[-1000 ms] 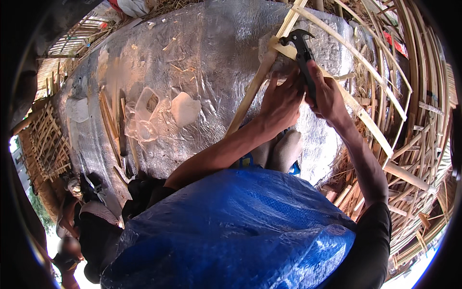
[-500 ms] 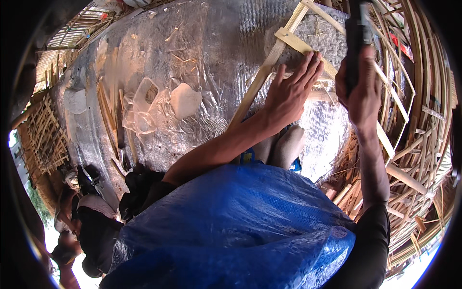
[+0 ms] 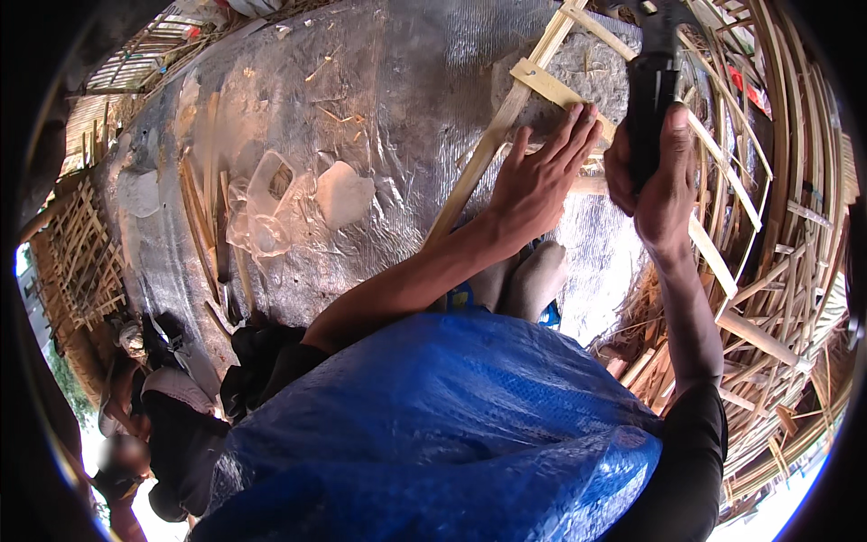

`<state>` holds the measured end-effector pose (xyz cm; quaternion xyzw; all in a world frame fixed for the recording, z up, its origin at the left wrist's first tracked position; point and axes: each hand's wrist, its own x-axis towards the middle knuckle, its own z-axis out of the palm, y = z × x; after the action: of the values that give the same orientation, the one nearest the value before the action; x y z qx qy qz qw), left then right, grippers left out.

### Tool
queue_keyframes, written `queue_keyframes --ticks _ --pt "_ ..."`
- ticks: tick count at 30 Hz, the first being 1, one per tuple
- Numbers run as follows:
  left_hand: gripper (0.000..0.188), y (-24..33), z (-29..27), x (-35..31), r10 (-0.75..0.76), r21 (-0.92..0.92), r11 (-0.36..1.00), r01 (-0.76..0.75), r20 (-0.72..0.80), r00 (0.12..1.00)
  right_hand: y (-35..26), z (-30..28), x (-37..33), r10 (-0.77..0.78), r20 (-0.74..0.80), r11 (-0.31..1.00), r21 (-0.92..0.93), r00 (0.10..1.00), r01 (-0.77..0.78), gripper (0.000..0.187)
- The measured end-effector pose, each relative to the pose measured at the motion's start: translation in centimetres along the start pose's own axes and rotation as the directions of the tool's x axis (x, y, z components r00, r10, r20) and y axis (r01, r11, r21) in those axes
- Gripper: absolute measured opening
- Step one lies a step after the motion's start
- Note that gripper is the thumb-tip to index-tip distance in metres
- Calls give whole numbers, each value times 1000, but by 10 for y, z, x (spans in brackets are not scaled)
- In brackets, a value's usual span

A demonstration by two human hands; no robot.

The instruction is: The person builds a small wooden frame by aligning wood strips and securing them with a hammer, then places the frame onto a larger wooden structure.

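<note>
I see the pale cross strip (image 3: 546, 83) at the left hand's (image 3: 539, 185) fingertips, its near end running beyond them up and left, over a long wooden strip (image 3: 492, 143). Those left fingers are stretched out flat and close together, thumb held apart, the tips lying over the cross strip; from this far off I cannot tell how hard they press. The right hand's (image 3: 666, 200) fingers and thumb are closed around the black handle of the hammer (image 3: 652, 99), whose head, blurred, rises above them at the upper edge. Past the left fingertips I make out a rough grey slab (image 3: 591, 65) under the frame. Left of that hand, a clear plastic container (image 3: 269, 185) rests on the silvery sheet (image 3: 415, 163). Right of the right fingers stand bundled bamboo strips (image 3: 802, 135); well below both hands spreads a blue plastic cover (image 3: 433, 406).
</note>
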<state>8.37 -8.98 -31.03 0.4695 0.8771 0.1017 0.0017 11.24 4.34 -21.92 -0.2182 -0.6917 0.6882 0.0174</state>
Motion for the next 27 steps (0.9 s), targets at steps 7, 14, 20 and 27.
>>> queue_keyframes --ticks 7,14,20,27 --pt "78 1 16 -1 1 -84 996 0 9 1000 18 -5 6 123 514 553 675 849 -489 67" --pt "62 -2 26 -4 15 -20 1000 -15 -23 1000 -16 25 9 303 27 760 595 952 -259 55" --pt "52 -1 16 -5 37 -36 999 -36 38 999 6 3 20 309 304 912 172 901 -371 61" --pt "49 -1 11 -5 46 36 998 -49 69 997 22 7 15 101 112 991 -97 989 -91 66"
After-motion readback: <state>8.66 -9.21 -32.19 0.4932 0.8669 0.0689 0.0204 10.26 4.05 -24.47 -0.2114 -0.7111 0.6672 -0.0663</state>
